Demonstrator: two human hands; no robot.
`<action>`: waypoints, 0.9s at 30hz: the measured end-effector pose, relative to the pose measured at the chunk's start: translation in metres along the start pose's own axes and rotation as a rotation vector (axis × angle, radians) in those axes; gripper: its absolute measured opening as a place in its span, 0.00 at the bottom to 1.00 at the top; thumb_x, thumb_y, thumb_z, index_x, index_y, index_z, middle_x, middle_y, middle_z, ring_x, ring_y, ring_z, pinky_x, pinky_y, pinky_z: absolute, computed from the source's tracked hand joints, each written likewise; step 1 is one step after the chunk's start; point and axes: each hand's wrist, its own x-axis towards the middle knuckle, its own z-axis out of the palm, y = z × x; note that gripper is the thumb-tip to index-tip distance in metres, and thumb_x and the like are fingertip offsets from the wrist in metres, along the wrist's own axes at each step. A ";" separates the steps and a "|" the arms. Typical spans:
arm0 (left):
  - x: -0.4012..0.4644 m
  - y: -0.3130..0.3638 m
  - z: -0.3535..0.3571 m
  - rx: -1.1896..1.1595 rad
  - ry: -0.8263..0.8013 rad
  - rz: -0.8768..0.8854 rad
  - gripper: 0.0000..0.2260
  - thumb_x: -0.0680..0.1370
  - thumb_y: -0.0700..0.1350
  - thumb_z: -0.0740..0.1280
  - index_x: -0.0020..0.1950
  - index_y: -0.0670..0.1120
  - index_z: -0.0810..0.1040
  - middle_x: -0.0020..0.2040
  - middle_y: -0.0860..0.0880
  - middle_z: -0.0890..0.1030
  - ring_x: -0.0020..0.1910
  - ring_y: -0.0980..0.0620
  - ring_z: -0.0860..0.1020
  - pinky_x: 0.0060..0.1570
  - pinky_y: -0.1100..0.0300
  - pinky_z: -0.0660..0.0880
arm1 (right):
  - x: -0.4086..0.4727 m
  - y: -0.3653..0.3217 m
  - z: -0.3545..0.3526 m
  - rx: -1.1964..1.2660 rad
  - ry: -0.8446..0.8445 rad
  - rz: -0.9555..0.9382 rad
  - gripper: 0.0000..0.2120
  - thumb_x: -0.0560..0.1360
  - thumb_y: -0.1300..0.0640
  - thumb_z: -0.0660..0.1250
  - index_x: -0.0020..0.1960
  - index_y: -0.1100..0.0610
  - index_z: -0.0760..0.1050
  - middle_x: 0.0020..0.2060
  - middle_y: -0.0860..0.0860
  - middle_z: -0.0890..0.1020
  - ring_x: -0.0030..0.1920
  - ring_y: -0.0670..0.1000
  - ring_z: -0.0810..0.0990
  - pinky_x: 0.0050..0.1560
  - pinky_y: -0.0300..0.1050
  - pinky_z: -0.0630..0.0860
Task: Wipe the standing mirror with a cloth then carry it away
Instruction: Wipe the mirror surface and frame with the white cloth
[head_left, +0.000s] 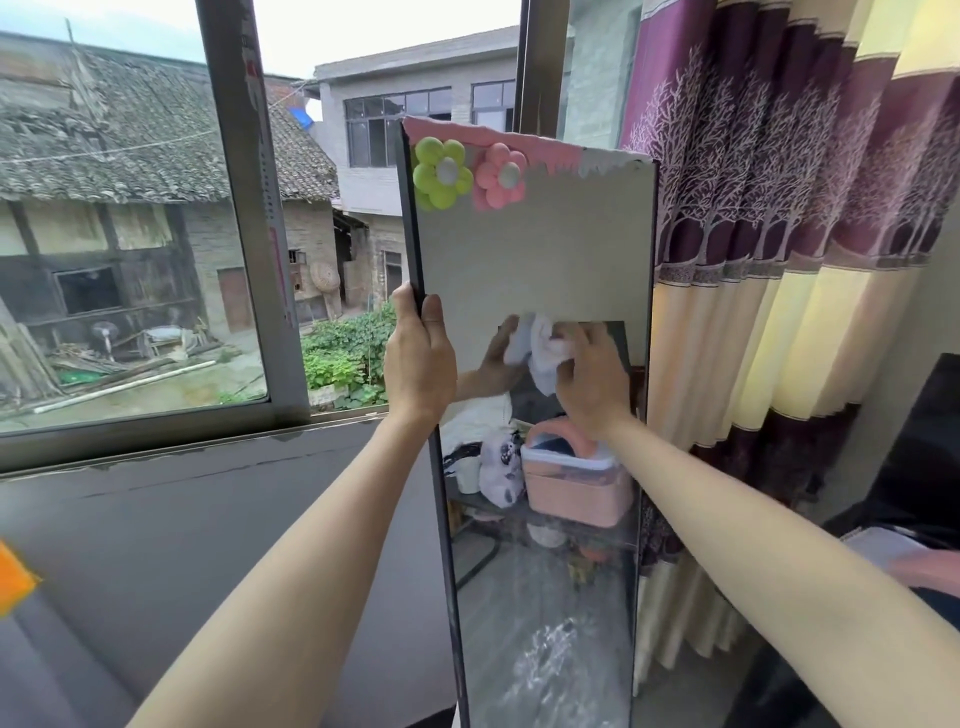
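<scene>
Two bare hands are on the tall rectangular dark-framed standing mirror (535, 249). The left hand (421, 358) grips the mirror's left frame edge, thumb on the front face, fingers wrapped behind the edge. The right hand (589, 382) has its fingers curled round a crumpled white cloth (543, 345), which is pressed against the glass just right of the left hand, at about mid-height of the visible mirror. The cloth and right hand appear doubled by their reflection in the glass.

The mirror stands upright, slightly tilted. Above the hands, near its top edge, sit a green plastic flower ornament (441, 174) and, just beside it to the right, a pink plastic flower ornament (500, 176). A ragged pink strip (519, 145) runs along the top.

Left of the left hand, beyond the mirror: a grey-framed glass window (239, 208). Right of the right hand, touching or just behind the mirror's right edge (cannot tell which): a purple and cream tree-patterned curtain (779, 208). Below both forearms lies a dark grey smooth surface (182, 519).
</scene>
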 end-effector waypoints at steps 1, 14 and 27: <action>0.000 0.000 0.000 -0.013 0.007 -0.009 0.14 0.82 0.47 0.51 0.63 0.41 0.65 0.33 0.54 0.70 0.31 0.51 0.69 0.35 0.57 0.61 | -0.015 0.009 0.006 -0.047 -0.081 -0.062 0.18 0.70 0.70 0.60 0.57 0.57 0.72 0.56 0.58 0.71 0.57 0.59 0.70 0.39 0.45 0.67; -0.002 -0.004 0.008 -0.091 0.179 -0.085 0.14 0.82 0.47 0.52 0.59 0.39 0.69 0.33 0.53 0.70 0.32 0.49 0.69 0.34 0.56 0.61 | 0.025 0.057 -0.022 -0.073 -0.020 0.291 0.13 0.74 0.62 0.56 0.57 0.57 0.70 0.57 0.61 0.73 0.49 0.63 0.76 0.42 0.47 0.66; 0.002 0.015 0.020 -0.020 0.279 -0.239 0.16 0.82 0.49 0.48 0.66 0.44 0.65 0.54 0.44 0.78 0.50 0.43 0.76 0.47 0.52 0.70 | -0.020 0.109 0.027 -0.110 -0.397 0.549 0.16 0.77 0.61 0.54 0.63 0.61 0.68 0.61 0.62 0.75 0.59 0.62 0.74 0.52 0.48 0.70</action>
